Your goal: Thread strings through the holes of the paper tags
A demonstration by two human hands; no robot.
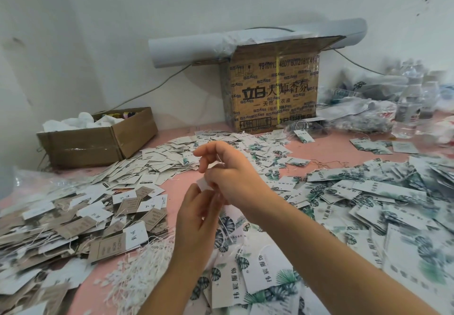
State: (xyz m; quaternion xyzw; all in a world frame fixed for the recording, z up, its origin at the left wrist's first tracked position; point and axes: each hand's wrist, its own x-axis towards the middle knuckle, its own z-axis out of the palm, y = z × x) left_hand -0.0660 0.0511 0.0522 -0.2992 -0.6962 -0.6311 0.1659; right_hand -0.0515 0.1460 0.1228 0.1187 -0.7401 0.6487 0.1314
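At back left, open box (98, 142) w/ white crumpled stuff (71, 120); left hand (196, 219) & right hand (231, 174) pinch white tag (204, 184).

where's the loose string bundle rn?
Head view, lower left: white string bundle lies on the pink table, between the brown-tag pile and the left hand.

A single wide-angle camera sits on the person's head, facing forward and down across a pink table (177, 140) toward a white wall (98, 32). It looks from close above the left hand (196, 214) and right hand (231, 169), mid-frame; both forearms enter from the bottom edge.
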